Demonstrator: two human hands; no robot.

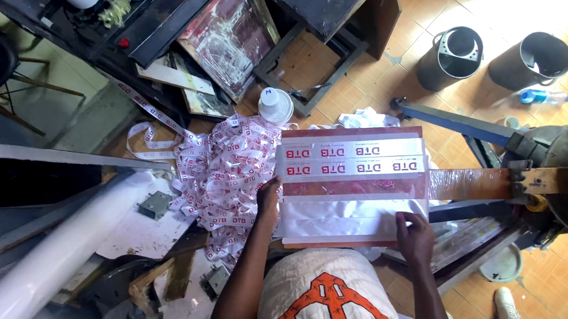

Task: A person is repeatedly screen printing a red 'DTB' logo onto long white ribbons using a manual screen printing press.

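Wooden board [462,183], white film sheet [341,217], printed strips [354,158]

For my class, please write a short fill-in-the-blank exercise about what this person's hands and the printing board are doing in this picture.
1. The left hand rests on the board's ____ edge.
2. The right hand presses a ____ strip on the board.
3. A heap of printed ribbon lies to the ____ of the board.
4. Two ____ buckets stand on the tiled floor.

Missing words: left; white; left; black
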